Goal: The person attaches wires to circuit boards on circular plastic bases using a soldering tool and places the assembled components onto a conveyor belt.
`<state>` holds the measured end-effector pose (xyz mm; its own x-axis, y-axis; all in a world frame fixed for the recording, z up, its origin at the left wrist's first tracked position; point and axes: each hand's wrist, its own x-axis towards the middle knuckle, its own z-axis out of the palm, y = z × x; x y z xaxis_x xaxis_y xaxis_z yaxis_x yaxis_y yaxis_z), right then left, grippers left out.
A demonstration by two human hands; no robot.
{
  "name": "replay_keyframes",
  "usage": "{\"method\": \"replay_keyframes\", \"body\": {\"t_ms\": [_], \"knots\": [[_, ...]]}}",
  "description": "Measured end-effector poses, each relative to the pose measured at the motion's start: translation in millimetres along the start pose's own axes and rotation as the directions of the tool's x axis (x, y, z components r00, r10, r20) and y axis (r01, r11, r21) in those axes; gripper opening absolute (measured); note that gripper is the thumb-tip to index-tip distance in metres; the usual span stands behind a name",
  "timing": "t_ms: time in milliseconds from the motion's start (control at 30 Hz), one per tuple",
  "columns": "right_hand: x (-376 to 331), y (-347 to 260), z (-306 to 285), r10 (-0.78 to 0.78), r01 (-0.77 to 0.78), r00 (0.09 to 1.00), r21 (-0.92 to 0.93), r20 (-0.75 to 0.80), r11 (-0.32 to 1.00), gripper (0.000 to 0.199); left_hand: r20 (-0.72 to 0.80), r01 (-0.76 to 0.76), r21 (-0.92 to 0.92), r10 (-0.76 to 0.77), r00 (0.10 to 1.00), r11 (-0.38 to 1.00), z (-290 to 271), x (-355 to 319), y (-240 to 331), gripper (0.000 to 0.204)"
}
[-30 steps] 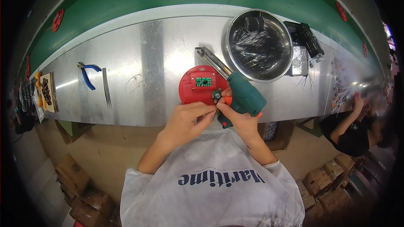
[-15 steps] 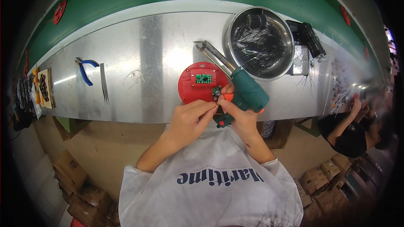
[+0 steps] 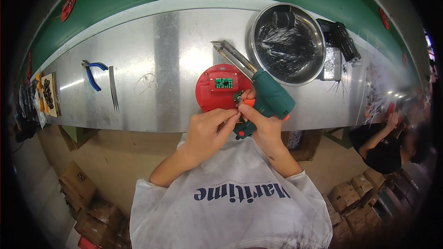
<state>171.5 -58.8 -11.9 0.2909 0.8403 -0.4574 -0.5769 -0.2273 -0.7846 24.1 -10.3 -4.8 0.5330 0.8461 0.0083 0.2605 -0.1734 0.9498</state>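
Note:
A round red plastic housing (image 3: 213, 96) lies on the metal bench with a small green circuit board (image 3: 224, 82) in its middle. My right hand (image 3: 260, 122) grips a dark green soldering gun (image 3: 270, 97) with an orange trigger; its metal barrel (image 3: 233, 56) points up and left across the bench. My left hand (image 3: 210, 129) rests at the housing's lower right edge, fingertips pinched against a small dark part (image 3: 238, 97) beside my right thumb.
A steel bowl (image 3: 287, 44) of black wires stands behind the gun, with black boxes (image 3: 340, 41) to its right. Blue-handled pliers (image 3: 92, 74) and tweezers (image 3: 113, 94) lie at the left. Another person (image 3: 387, 143) sits at the right. Cardboard boxes (image 3: 83, 198) sit on the floor.
Both hands shifted slightly at the housing's edge; my left fingertips now press closer to the small part. The gun stays in my right hand.

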Motion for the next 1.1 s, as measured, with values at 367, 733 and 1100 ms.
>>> {"method": "replay_keyframes", "body": {"t_ms": [367, 733, 1100], "knots": [[1.1, 2.1, -1.5, -0.018, 0.018, 1.0, 0.05, 0.012, 0.999, 0.029, -0.075, 0.008, -0.04, -0.011, 0.997, 0.999, 3.2, -3.0, 1.5, 0.01], [-1.9, 3.5, -2.3, 0.03, -0.036, 0.998, 0.124, 0.049, 0.992, 0.028, -0.074, -0.092, 0.042, 0.095, 0.993, 0.995, 1.5, -3.7, -5.4, 0.012], [-14.2, -17.3, -38.7, -0.046, 0.046, 0.999, -0.058, -0.003, 0.997, 0.029, -0.319, 0.009, 0.102, 0.025, 0.948, 0.995, 4.8, 15.1, -33.3, 0.01]]}}
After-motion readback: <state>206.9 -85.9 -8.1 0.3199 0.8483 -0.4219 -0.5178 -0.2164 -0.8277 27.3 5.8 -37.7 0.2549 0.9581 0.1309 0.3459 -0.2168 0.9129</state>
